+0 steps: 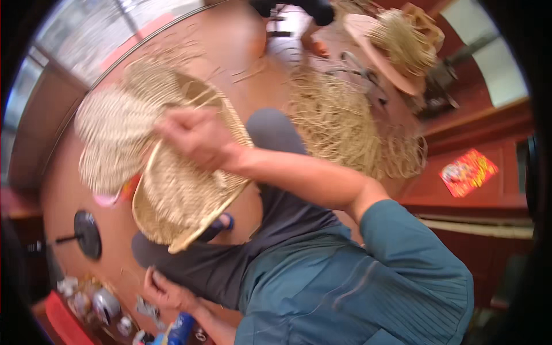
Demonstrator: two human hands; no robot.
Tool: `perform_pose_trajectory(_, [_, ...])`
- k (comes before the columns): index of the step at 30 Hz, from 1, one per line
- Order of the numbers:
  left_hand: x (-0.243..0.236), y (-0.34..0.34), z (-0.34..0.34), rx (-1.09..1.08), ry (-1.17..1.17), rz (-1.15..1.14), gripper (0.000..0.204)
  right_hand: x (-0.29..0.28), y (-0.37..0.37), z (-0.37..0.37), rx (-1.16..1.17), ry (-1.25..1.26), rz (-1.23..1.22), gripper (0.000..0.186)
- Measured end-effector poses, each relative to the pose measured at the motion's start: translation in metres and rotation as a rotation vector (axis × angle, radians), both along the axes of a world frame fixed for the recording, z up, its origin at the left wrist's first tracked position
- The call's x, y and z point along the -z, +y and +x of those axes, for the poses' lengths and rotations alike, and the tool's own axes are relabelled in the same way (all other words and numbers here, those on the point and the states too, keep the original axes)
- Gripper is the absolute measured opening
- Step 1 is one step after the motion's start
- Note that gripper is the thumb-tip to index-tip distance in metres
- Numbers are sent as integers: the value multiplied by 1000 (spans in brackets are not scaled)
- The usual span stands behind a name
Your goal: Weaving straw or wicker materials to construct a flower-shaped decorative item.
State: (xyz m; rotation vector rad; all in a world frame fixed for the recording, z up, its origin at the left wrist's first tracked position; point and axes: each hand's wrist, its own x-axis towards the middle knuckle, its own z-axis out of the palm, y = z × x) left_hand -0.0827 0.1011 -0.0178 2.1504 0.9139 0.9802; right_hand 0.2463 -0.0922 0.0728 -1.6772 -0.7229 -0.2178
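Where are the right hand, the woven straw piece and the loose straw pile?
right hand (198, 138): head view, middle of the hand.
woven straw piece (179, 192): head view, its woven surface.
loose straw pile (339, 126): head view, middle of the strands.

Floor (118, 244) was smooth, reddish brown. Glazed opening (86, 29) at upper left was pale; brightest light showed there. Brown panel (43, 103) stood beside it. Dark red wooden furniture (428, 192) lined right side, bearing red-and-gold paper (468, 172). Whitish panel (474, 43) showed at upper right. Black round base (88, 236) rested on floor at left.
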Motion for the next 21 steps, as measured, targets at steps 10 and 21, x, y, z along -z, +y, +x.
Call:
perform_pose_trajectory(10, [-47, -64, 62, 355, -146, -367, 32, 72, -71, -4, -562, 1079, 698, 28])
perform_pose_trajectory(21, [-75, -95, 76, 426, -219, -116, 34, 62, -18, -13, -281, 1177, 649, 28])
